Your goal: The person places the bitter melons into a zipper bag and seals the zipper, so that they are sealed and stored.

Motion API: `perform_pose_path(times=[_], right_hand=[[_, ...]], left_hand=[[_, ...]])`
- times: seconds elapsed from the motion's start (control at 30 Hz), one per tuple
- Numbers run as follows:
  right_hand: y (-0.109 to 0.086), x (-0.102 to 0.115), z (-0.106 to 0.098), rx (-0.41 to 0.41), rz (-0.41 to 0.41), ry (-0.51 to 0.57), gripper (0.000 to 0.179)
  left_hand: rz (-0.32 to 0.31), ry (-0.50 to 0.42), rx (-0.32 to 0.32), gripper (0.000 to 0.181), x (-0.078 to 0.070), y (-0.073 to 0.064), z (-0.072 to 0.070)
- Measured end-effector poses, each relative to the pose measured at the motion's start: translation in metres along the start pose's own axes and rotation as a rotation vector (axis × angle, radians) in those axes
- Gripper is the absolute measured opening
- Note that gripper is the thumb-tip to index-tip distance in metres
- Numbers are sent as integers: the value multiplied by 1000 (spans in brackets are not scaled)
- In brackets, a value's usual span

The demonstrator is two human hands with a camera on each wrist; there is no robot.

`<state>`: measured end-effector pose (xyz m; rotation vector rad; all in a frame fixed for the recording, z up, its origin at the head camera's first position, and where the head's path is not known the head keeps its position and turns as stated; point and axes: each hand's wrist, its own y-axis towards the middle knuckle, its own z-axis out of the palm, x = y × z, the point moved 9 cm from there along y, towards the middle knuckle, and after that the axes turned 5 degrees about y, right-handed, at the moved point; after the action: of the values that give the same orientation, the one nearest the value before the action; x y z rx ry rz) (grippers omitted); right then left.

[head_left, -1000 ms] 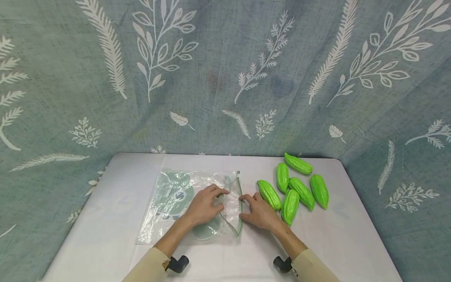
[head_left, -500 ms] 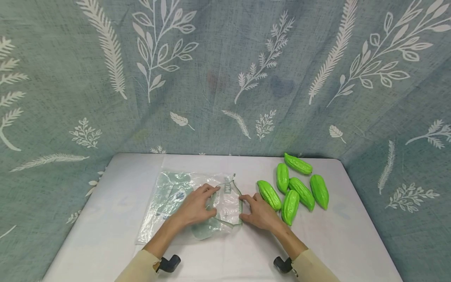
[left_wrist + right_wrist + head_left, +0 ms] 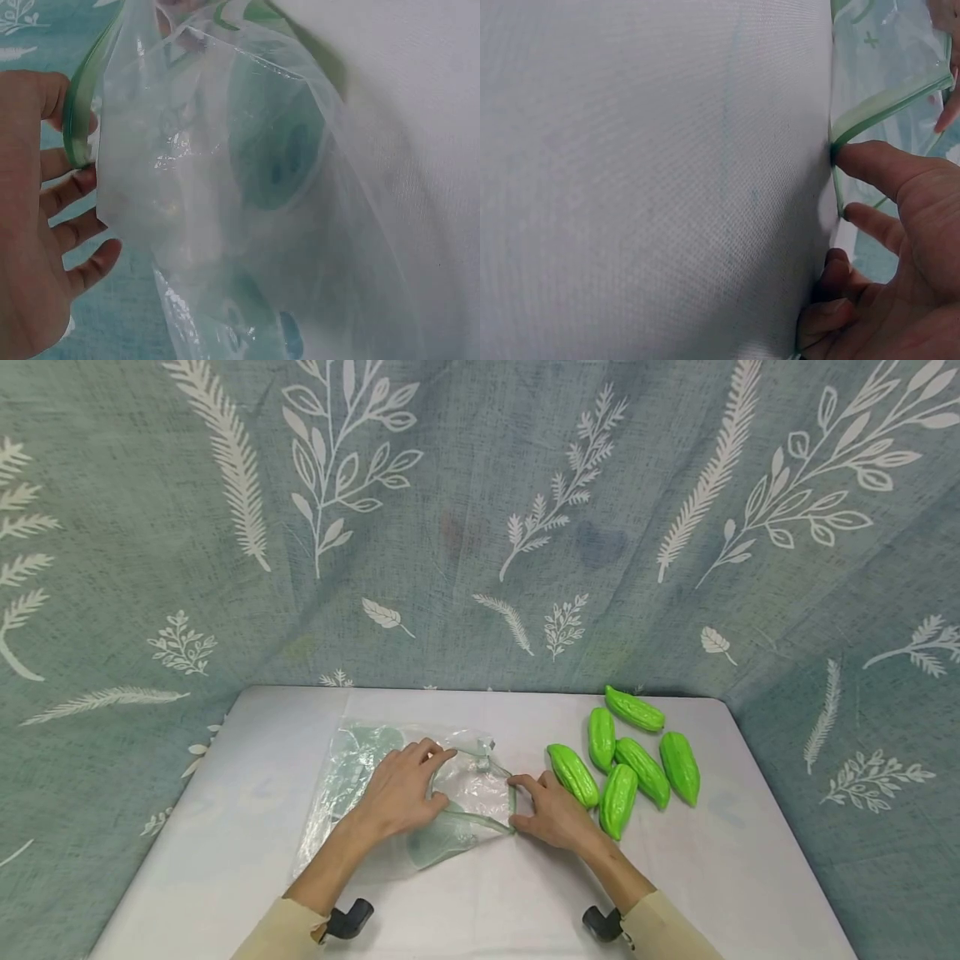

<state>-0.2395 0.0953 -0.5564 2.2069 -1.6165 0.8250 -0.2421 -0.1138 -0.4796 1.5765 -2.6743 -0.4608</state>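
At the left, a leaf-patterned teal curtain (image 3: pixel 112 635) is hanging beside and behind a white cloth-covered table (image 3: pixel 195 835). On the table, a clear plastic zip bag (image 3: pixel 450 839) is lying with its body stretching leftward and its mouth (image 3: pixel 476 789) gaping rightward. The left hand (image 3: pixel 401 789) is holding the raised side of the green rim (image 3: pixel 476 818), thumb and index finger well apart, one finger hooking behind the strip, apparently so that the upper layer is standing clear of the lower. The right hand (image 3: pixel 551 810) is resting at the bag's right edge, thumb and index fingertips slightly apart and pressing the lower rim onto the cloth, presumably for anchoring it. Farther right, six bitter melons (image 3: pixel 642 771) are lying loosely clustered, the nearest just beside that hand, probably placed there for leaving the bag unweighted.
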Motion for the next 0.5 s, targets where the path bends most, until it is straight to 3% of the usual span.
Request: perform_pose_path(times=[0.3, 0.5], right_hand=[[0, -1, 1, 2, -3, 4, 63], [-1, -1, -1, -7, -8, -4, 63]], left_hand=[[-32, -28, 73, 68, 6, -2, 5], [-22, -62, 52, 64, 5, 0, 2]])
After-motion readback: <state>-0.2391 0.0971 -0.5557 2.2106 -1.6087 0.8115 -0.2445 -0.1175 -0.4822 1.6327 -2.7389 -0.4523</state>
